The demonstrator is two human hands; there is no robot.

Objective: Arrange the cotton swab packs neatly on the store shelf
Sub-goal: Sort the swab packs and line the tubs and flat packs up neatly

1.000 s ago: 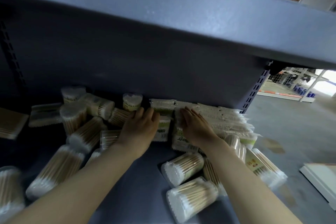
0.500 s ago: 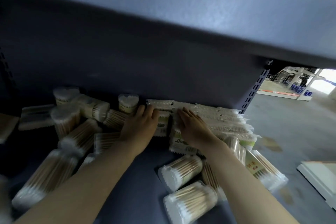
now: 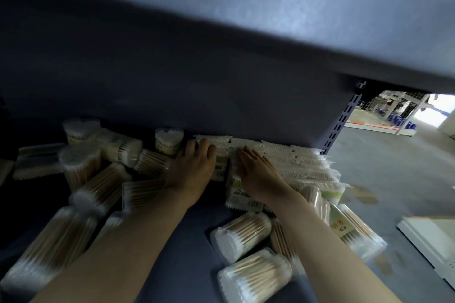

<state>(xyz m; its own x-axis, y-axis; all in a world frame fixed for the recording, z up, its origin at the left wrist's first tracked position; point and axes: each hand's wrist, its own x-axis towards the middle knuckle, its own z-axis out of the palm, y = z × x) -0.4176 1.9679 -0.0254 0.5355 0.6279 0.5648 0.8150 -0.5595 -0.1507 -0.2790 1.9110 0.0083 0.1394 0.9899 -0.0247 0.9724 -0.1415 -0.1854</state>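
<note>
A row of flat cotton swab packs (image 3: pixel 290 157) stands against the back panel at the right end of the dark shelf (image 3: pixel 187 248). My left hand (image 3: pixel 192 167) rests flat on the leftmost packs (image 3: pixel 221 145) of that row, fingers straight. My right hand (image 3: pixel 258 172) lies flat on the packs beside it, fingers pointing toward the back. Clear round tubs of swabs (image 3: pixel 242 235) lie on their sides near the front edge, and more tubs (image 3: pixel 98 189) are scattered to the left. A heart-shaped tub (image 3: pixel 168 140) stands upright at the back.
The shelf above (image 3: pixel 246 7) overhangs low across the top of the view. A slotted upright post (image 3: pixel 342 125) marks the shelf's right end, with concrete floor (image 3: pixel 394 170) beyond. A white board (image 3: pixel 433 236) lies on the floor at right. More flat packs (image 3: pixel 37 162) lie far left.
Both hands have stayed pressed on the flat packs at the back, shifting only slightly. The camera has tilted, so the scattered tubs appear lower and left.
</note>
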